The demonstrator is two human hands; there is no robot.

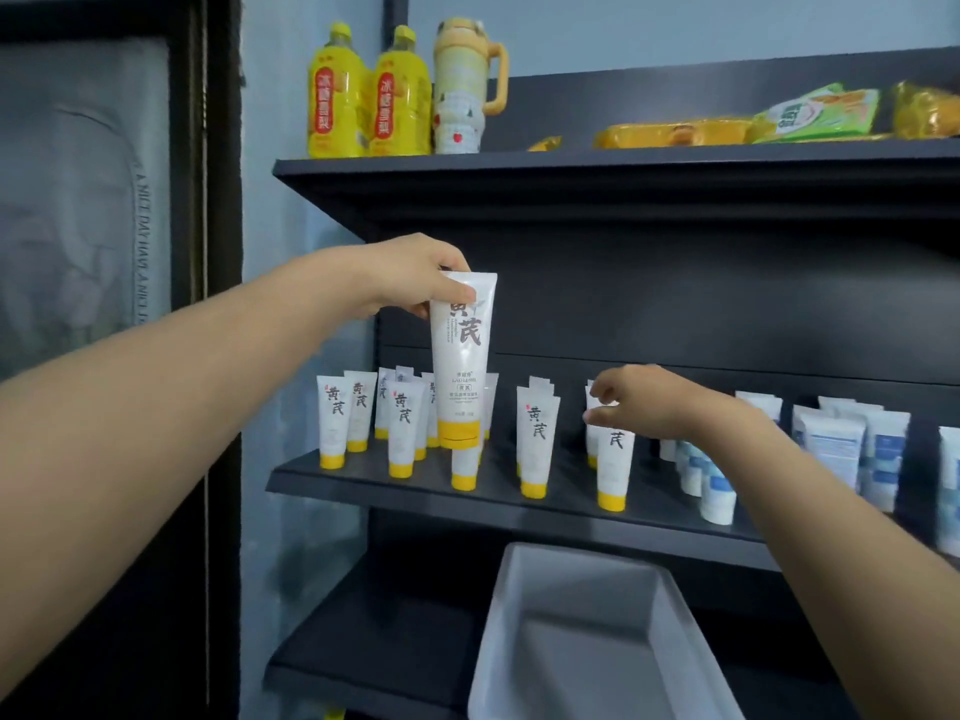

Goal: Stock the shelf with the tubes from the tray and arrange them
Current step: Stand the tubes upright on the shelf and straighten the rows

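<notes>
Your left hand (pixel 415 283) held one tube (pixel 464 356) by its flat crimped end, fingers clamped on it. It hung upright, yellow cap down, just above the yellow-capped tubes (pixel 400 428) standing on the middle shelf (pixel 353 480). Your right hand (pixel 660 402) was at the top of a standing tube (pixel 614 465) further right. Its fingers curled by the crimp, but I could not tell whether they gripped. Blue-and-white tubes (pixel 831 449) stood beyond that wrist. The grey tray (pixel 519 605) sat below the shelf.
</notes>
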